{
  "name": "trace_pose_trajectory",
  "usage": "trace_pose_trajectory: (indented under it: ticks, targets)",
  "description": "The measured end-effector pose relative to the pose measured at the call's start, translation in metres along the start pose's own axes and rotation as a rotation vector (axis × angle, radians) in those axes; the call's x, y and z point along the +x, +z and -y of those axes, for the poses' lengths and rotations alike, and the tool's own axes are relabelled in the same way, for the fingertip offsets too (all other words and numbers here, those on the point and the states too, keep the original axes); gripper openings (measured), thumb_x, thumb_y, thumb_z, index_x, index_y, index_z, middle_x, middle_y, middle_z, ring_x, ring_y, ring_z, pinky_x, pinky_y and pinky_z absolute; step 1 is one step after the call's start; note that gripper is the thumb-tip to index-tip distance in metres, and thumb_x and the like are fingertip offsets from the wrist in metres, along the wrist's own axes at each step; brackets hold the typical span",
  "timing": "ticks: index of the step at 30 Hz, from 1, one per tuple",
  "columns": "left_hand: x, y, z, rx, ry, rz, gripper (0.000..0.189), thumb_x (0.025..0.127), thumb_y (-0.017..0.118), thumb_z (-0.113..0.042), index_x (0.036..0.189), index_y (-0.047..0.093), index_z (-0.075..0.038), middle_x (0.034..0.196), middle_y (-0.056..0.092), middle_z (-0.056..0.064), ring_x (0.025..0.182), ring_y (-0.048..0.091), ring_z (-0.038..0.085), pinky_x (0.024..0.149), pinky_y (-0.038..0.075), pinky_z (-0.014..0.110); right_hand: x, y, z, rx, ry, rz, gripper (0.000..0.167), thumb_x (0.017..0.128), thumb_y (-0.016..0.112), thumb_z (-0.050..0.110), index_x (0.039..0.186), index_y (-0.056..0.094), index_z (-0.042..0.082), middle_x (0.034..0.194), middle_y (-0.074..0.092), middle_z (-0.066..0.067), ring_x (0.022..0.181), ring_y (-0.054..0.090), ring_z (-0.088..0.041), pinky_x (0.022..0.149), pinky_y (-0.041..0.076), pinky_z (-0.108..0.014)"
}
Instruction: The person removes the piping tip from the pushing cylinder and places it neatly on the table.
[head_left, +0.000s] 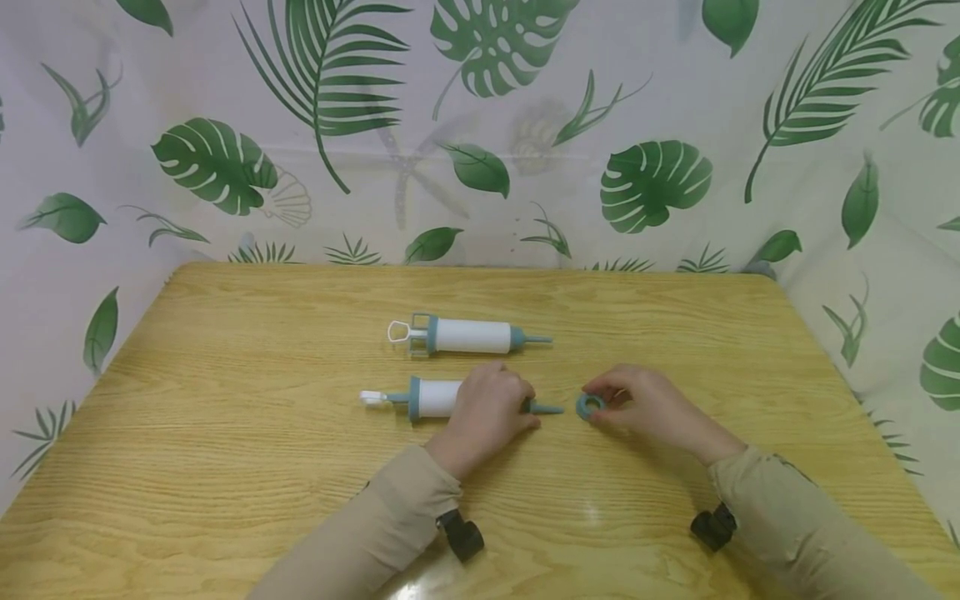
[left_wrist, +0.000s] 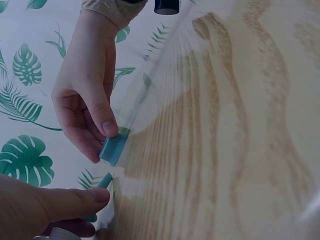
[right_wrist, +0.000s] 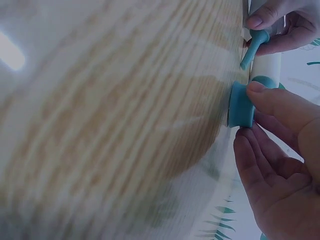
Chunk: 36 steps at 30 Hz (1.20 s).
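My left hand (head_left: 491, 408) grips the nozzle end of a white-barrelled syringe (head_left: 438, 399) with teal ends and a white pull handle at its left. The hand covers the front of the barrel, and the thin teal nozzle (head_left: 547, 409) sticks out to the right. Just beyond that tip, my right hand (head_left: 645, 404) pinches a small teal ring (head_left: 581, 408) between thumb and fingers. In the right wrist view the ring (right_wrist: 241, 105) is seen from its side, close over the table and apart from the nozzle (right_wrist: 252, 50).
A second white-and-teal syringe (head_left: 472, 336) lies behind the first, its looped handle to the left and nozzle to the right. Both rest on a wooden table (head_left: 262, 467). A leaf-patterned cloth (head_left: 555, 208) hangs behind the table's far edge and along its sides.
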<state>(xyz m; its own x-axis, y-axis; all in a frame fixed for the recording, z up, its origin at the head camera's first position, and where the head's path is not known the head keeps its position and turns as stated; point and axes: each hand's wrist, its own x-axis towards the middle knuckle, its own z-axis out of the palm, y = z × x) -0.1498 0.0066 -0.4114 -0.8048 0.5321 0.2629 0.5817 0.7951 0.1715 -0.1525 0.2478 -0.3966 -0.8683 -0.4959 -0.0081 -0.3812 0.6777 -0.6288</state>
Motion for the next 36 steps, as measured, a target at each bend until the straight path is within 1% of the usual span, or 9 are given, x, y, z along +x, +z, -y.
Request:
trace_pose_trajectory:
  ticks: [10, 15, 18, 22, 27, 30, 33, 36]
  targets:
    - [-0.001, 0.0, 0.002, -0.019, 0.002, 0.003, 0.028, 0.072, 0.082, -0.041, 0.091, 0.078, -0.021, 0.083, 0.071, -0.01, 0.075, 0.056, 0.01, 0.068, 0.045, 0.024, 0.002, 0.001, -0.002, 0.011, 0.019, 0.008, 0.033, 0.081, 0.077, 0.01, 0.11, 0.067, -0.002, 0.101, 0.065, -0.008, 0.091, 0.062, -0.022, 0.08, 0.054, -0.033]
    - [-0.001, -0.003, 0.003, -0.051, 0.007, -0.025, 0.036, 0.071, 0.083, -0.039, 0.099, 0.076, -0.017, 0.093, 0.072, -0.008, 0.081, 0.059, 0.011, 0.07, 0.046, 0.024, 0.003, 0.001, -0.002, 0.004, 0.031, 0.014, 0.036, 0.08, 0.078, 0.01, 0.111, 0.066, -0.002, 0.102, 0.066, -0.008, 0.093, 0.062, -0.022, 0.081, 0.054, -0.031]
    - [-0.001, -0.008, 0.004, -0.082, -0.001, -0.042, 0.039, 0.071, 0.084, -0.039, 0.101, 0.075, -0.016, 0.096, 0.072, -0.006, 0.083, 0.06, 0.012, 0.073, 0.047, 0.024, 0.004, 0.0, -0.001, 0.008, 0.035, 0.019, 0.036, 0.08, 0.077, 0.011, 0.112, 0.066, -0.002, 0.105, 0.066, -0.009, 0.096, 0.062, -0.023, 0.083, 0.053, -0.033]
    - [0.001, -0.02, 0.01, -0.123, -0.02, -0.047, 0.041, 0.074, 0.081, -0.04, 0.104, 0.073, -0.013, 0.1, 0.071, -0.003, 0.09, 0.062, 0.015, 0.08, 0.049, 0.028, 0.007, -0.003, 0.004, -0.008, 0.036, 0.03, 0.038, 0.082, 0.076, 0.015, 0.116, 0.065, 0.0, 0.111, 0.065, -0.01, 0.101, 0.06, -0.025, 0.087, 0.052, -0.038]
    - [0.003, -0.038, 0.022, -0.152, -0.043, -0.074, 0.041, 0.079, 0.078, -0.039, 0.108, 0.071, -0.012, 0.103, 0.07, -0.001, 0.092, 0.062, 0.017, 0.08, 0.05, 0.03, 0.015, -0.005, 0.011, -0.079, -0.011, 0.032, 0.042, 0.084, 0.075, 0.02, 0.12, 0.063, 0.002, 0.117, 0.064, -0.009, 0.105, 0.059, -0.027, 0.09, 0.049, -0.043]
    - [0.005, -0.049, 0.032, -0.171, -0.051, -0.094, 0.043, 0.08, 0.077, -0.037, 0.112, 0.069, -0.01, 0.109, 0.069, 0.002, 0.098, 0.062, 0.02, 0.085, 0.049, 0.032, 0.022, -0.006, 0.015, -0.11, -0.037, 0.027, 0.044, 0.085, 0.074, 0.022, 0.123, 0.062, 0.004, 0.119, 0.063, -0.009, 0.106, 0.058, -0.028, 0.089, 0.049, -0.045]
    - [0.008, -0.061, 0.042, -0.2, -0.071, -0.083, 0.048, 0.081, 0.077, -0.035, 0.119, 0.065, -0.009, 0.115, 0.066, 0.006, 0.106, 0.06, 0.023, 0.089, 0.049, 0.037, 0.03, -0.008, 0.019, -0.114, -0.059, 0.018, 0.048, 0.085, 0.074, 0.023, 0.127, 0.059, 0.004, 0.123, 0.061, -0.01, 0.108, 0.057, -0.029, 0.09, 0.048, -0.046]
    - [0.012, -0.071, 0.051, -0.223, -0.089, -0.042, 0.052, 0.081, 0.077, -0.033, 0.124, 0.061, -0.008, 0.12, 0.063, 0.007, 0.111, 0.057, 0.025, 0.092, 0.047, 0.039, 0.04, -0.01, 0.022, -0.093, -0.07, 0.005, 0.052, 0.085, 0.074, 0.023, 0.13, 0.056, 0.004, 0.127, 0.058, -0.011, 0.111, 0.055, -0.031, 0.092, 0.047, -0.046]
